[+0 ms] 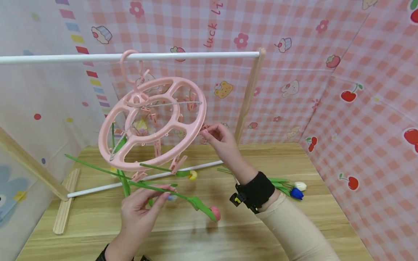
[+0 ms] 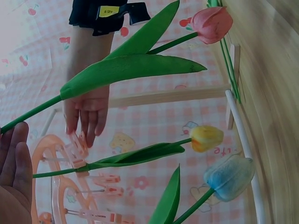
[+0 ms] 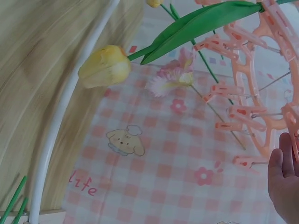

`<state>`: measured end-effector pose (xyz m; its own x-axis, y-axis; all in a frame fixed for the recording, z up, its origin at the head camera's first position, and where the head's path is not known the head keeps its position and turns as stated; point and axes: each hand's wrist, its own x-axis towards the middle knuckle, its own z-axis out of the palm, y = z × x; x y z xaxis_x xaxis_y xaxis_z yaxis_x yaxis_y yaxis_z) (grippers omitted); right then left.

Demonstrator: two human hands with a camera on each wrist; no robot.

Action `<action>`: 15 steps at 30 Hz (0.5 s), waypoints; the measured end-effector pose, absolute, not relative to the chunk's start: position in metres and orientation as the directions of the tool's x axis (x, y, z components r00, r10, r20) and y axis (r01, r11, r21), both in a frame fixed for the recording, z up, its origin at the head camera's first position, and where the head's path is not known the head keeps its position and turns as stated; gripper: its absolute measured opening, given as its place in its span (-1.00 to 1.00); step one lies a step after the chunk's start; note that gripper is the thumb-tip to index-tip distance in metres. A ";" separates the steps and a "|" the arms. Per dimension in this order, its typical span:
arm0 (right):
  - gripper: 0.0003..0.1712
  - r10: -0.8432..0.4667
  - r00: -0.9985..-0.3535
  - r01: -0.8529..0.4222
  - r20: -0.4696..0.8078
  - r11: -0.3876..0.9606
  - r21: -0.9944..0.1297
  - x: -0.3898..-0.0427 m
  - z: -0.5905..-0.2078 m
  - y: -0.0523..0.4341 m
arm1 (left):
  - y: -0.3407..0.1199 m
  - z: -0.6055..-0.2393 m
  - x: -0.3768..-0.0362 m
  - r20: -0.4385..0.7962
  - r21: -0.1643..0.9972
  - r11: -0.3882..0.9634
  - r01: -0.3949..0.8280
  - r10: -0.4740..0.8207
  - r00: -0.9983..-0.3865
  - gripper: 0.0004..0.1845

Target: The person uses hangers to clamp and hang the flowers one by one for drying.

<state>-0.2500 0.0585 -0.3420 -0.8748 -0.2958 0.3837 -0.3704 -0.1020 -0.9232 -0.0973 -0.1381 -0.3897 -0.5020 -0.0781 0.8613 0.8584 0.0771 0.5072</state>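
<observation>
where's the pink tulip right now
In the head view the pink tulip lies low at centre, its bloom just above the wooden table; the left hand holds its green stem, below the round pink clip hanger.

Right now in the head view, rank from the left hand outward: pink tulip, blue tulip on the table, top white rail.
1. Pink tulip: its stem is in the left hand.
2. Blue tulip: far right, lying on the table.
3. Top white rail: overhead, at the back.

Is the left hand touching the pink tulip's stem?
Touching. The head view shows the left hand pinching the pink tulip by its green stem.
</observation>
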 end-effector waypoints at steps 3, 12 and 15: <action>-0.72 -0.289 -0.871 -0.381 0.397 -0.113 -0.918 -0.246 -0.341 0.058 | -0.138 -0.389 -0.097 0.863 0.504 0.086 0.859 -0.085 -0.498 -0.87; -0.45 -0.236 -0.851 -0.450 0.470 -0.136 -0.883 -0.233 -0.341 0.064 | -0.136 -0.384 -0.098 0.879 0.476 0.122 0.871 -0.088 -0.468 -0.90; -0.51 -0.231 -0.835 -0.487 0.499 -0.112 -0.866 -0.229 -0.342 0.067 | -0.135 -0.382 -0.099 0.890 0.455 0.174 0.873 -0.092 -0.446 -0.93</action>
<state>-0.2294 0.0665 -0.3424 -0.8352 -0.2314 0.4989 -0.4866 -0.1118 -0.8665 -0.0986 -0.1353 -0.3817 -0.4462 -0.0916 0.8903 0.8731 0.1739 0.4554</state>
